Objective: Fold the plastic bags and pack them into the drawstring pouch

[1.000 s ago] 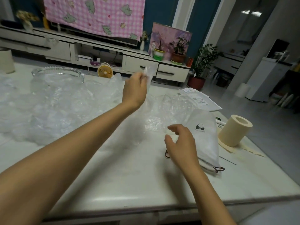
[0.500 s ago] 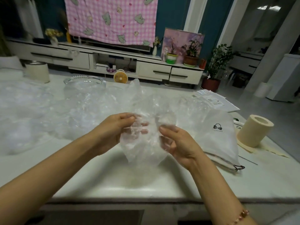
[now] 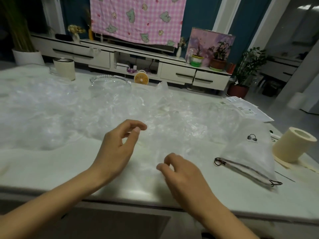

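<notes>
Loosely curled, the left hand (image 3: pixel 119 147) brings thumb and forefinger almost together and the right hand (image 3: pixel 184 173) crooks its fingers over a clear plastic bag (image 3: pixel 155 149) on the table (image 3: pixel 51 169); whether either grips the film I cannot tell. Just right, the drawstring pouch (image 3: pixel 248 152) lies flat, corded mouth toward the near edge, length running away, with bare tabletop before the heaped bags (image 3: pixel 60 121).

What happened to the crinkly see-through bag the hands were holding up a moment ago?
The crumpled clear plastic bag came down: it was held up in both hands, and now it lies on the white table. The left hand and right hand dropped low over it; whether they still pinch it is unclear. The white drawstring pouch and cream tape roll stayed put.
</notes>
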